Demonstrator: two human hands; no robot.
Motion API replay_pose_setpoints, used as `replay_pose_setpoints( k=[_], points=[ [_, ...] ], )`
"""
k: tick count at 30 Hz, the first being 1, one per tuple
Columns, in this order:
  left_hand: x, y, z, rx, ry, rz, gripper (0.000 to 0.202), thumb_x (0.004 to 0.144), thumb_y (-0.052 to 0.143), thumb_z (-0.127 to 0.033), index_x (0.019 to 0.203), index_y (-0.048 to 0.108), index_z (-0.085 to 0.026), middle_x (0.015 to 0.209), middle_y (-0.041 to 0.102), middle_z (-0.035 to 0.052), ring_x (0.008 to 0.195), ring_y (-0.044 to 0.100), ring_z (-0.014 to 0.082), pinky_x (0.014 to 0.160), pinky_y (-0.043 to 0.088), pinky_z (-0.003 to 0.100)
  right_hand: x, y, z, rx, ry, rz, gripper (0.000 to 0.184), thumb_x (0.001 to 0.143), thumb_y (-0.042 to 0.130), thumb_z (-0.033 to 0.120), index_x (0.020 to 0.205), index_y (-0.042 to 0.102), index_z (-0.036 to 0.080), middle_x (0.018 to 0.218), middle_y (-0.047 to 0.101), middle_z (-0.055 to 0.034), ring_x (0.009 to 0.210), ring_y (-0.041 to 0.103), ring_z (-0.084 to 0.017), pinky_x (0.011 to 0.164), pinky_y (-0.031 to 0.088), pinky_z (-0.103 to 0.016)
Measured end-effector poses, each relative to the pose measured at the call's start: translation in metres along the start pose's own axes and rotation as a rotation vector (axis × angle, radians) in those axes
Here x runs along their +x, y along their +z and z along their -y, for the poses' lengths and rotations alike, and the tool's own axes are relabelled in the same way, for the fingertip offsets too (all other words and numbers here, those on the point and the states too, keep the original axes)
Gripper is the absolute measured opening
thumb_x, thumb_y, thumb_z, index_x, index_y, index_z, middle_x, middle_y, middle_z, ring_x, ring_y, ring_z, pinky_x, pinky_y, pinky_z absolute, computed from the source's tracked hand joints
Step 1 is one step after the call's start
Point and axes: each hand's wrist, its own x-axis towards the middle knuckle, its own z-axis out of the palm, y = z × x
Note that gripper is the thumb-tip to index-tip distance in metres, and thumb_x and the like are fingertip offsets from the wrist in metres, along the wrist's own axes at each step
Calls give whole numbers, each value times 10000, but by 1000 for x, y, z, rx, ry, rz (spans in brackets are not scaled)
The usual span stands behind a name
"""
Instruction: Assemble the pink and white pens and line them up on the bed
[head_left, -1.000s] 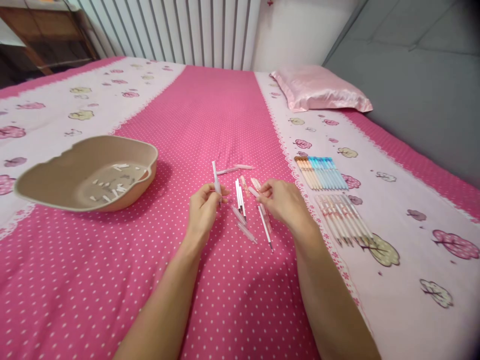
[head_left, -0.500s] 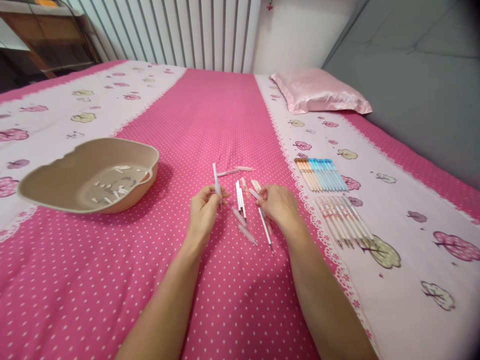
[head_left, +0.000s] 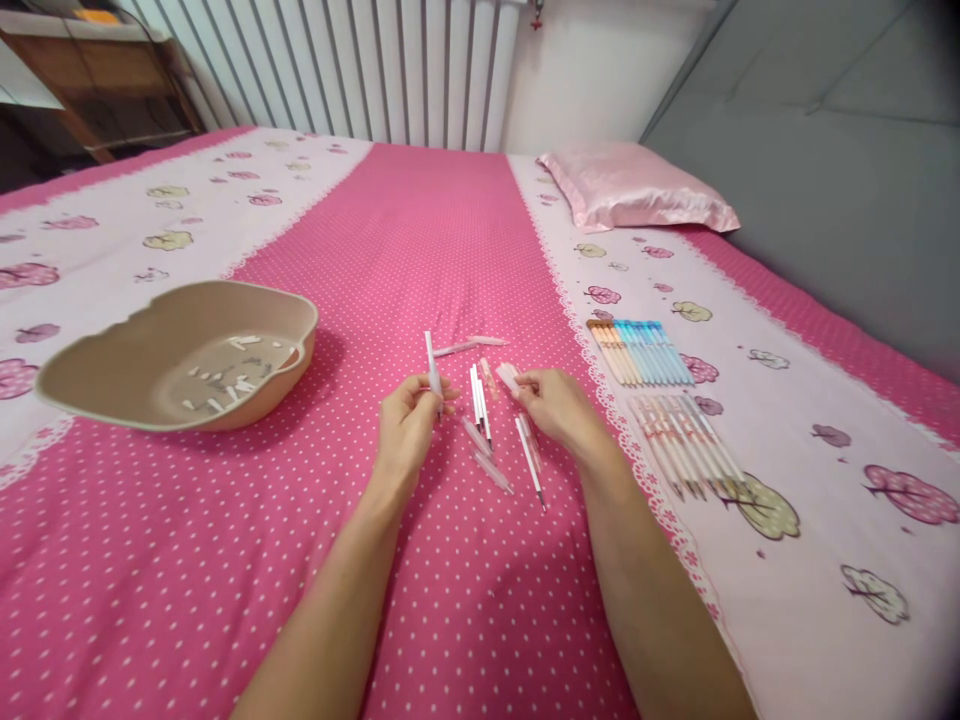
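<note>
The white pen refill (head_left: 430, 360) is pinched low by the left hand (head_left: 405, 425), pointing up the frame; a pink pen cap (head_left: 508, 376) is pinched by the right hand (head_left: 555, 408).

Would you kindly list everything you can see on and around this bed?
Bedspread: one, pink with white dots, under everything.
Basin: one, beige, left, small white pieces inside.
Loose pen parts: several, white and clear, centre.
Orange and blue pens: one row, right.
White pens: one row, right, nearer.
Pillow: one, pink, far right.
Radiator: one, white, far wall.
Left hand: one, holding white refill upright.
Right hand: one, pinching pale pink pen piece.
</note>
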Motion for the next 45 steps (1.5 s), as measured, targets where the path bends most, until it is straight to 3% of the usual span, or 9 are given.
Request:
replay_pose_setpoints(
  k=[5, 10, 16, 22, 36, 39, 45],
  points=[
    [0, 0, 0, 2, 1, 6, 152, 679, 511, -129, 772, 628, -158, 757, 677, 52, 648, 587, 143, 627, 449, 268, 2, -2, 1, 413, -105, 75, 169, 842, 498, 214, 835, 660, 168, 839, 682, -26, 768, 608, -148, 709, 426, -248],
    [0, 1, 2, 26, 2, 44, 159, 698, 530, -156, 822, 629, -147, 768, 686, 56, 639, 590, 144, 621, 449, 271, 0, -5, 6, 869, -54, 152, 123, 823, 538, 207, 901, 622, 163, 862, 663, -30, 718, 591, -109, 726, 463, -243],
    [-2, 2, 4, 78, 46, 106, 186, 721, 547, -201, 874, 641, -152, 787, 705, 71, 677, 615, 168, 620, 445, 286, -3, -11, 5, 1116, -45, 244, 155, 853, 527, 218, 967, 630, 192, 870, 656, -29, 753, 638, -115, 747, 512, -261],
    [-1, 1, 5, 102, 49, 125, 207, 739, 523, -200, 910, 625, -145, 814, 700, 73, 690, 615, 162, 640, 445, 289, -2, -12, 5, 1287, 4, 334, 107, 843, 576, 198, 919, 651, 200, 824, 639, 4, 712, 666, -93, 623, 518, -182],
    [-1, 2, 4, 90, 55, 145, 198, 727, 530, -192, 894, 617, -133, 788, 698, 62, 666, 605, 146, 636, 440, 270, -3, -13, 7, 1232, 11, 301, 116, 766, 654, 198, 882, 662, 193, 777, 634, 19, 642, 639, -76, 551, 485, -167],
    [-2, 2, 2, 73, 40, 151, 215, 730, 537, -208, 916, 611, -129, 781, 697, 63, 654, 606, 146, 620, 436, 270, -1, -8, 3, 1060, -5, 220, 118, 768, 645, 215, 878, 648, 176, 784, 654, -6, 638, 637, -99, 556, 489, -202],
    [-1, 0, 1, 87, 33, 92, 250, 726, 547, -238, 940, 605, -124, 808, 700, 73, 677, 610, 156, 628, 439, 276, 6, 8, -4, 434, -19, -5, 92, 781, 588, 231, 821, 640, 166, 682, 661, -16, 614, 625, -150, 594, 453, -266]
  ],
)
